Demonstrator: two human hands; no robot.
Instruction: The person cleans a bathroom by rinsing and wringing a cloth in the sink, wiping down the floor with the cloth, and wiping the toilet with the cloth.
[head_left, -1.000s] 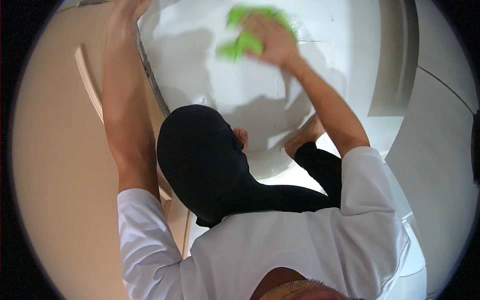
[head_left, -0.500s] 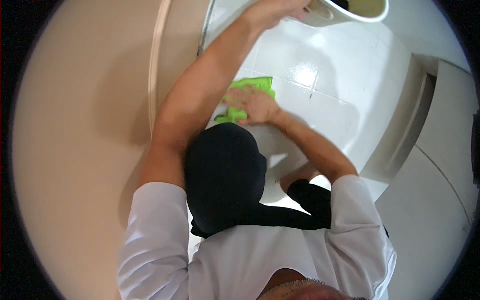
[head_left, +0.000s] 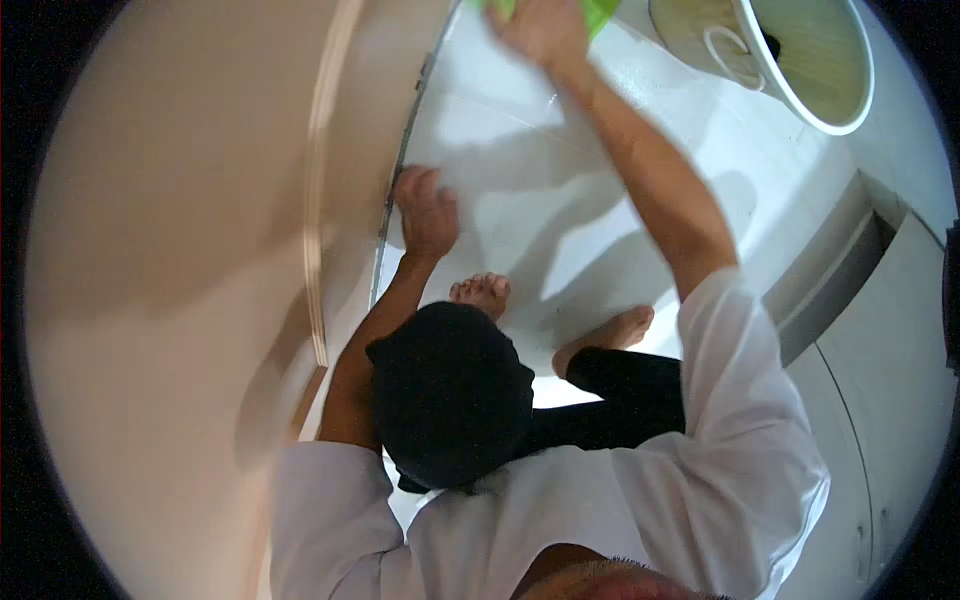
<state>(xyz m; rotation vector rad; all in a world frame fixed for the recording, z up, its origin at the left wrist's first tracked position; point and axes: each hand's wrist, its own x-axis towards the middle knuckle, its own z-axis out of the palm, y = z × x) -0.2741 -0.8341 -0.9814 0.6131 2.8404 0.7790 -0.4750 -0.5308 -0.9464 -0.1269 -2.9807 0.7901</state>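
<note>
At the top of the head view, my right hand [head_left: 543, 35] presses on a bright green cloth [head_left: 600, 14], partly cut off by the frame edge. Motion blurs its fingers. My left hand [head_left: 427, 212] rests low by the foot of the beige wall, beside the dark strip along the floor edge. Its fingers are bent and a little apart, with nothing visible in them. White floor tiles [head_left: 500, 190] lie under both hands, wet and shiny near the cloth.
A white bucket [head_left: 700, 35] with a looped handle stands at the upper right, something dark inside. My bare feet [head_left: 484, 294] and black-clad knees are close below the hands. The beige wall [head_left: 180, 250] bounds the left side; a pale ledge [head_left: 840, 275] runs along the right.
My right hand has moved up and away with the green cloth. My left hand has left the bucket and come down to the wall's foot. The bucket appears lower and further right.
</note>
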